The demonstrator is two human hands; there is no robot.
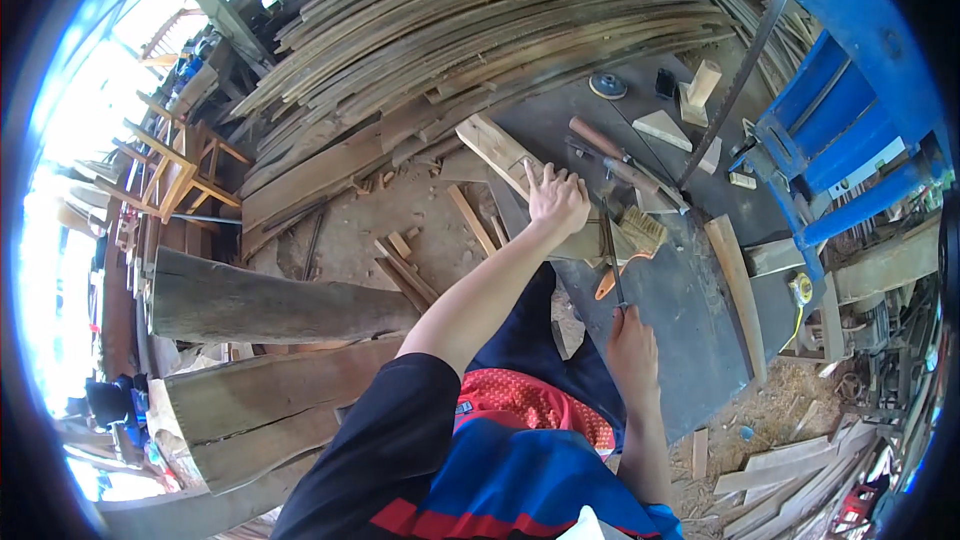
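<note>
My left hand (560, 202) bears down on a pale, thick length of wood (496, 148), its fingers spread over the top and sides. The wood lies slantwise across the left edge of the dark worktable (690, 325). In my right hand (632, 348), fingers closed around its near end, is a long, narrow dark tool like a file (611, 252). It points away from me, its far end close to the wood beside my left hand. Just right of the tool lies a wide brush (640, 232) with an orange handle.
Wooden-handled tools (625, 168) lie farther up the table, near a round disc (607, 86) and an upright wooden piece (702, 87). A blue machine (850, 130) stands at right. A tape measure (800, 287) sits near the right edge. Stacked boards (470, 15) fill the back; thick planks (280, 300) lie left.
</note>
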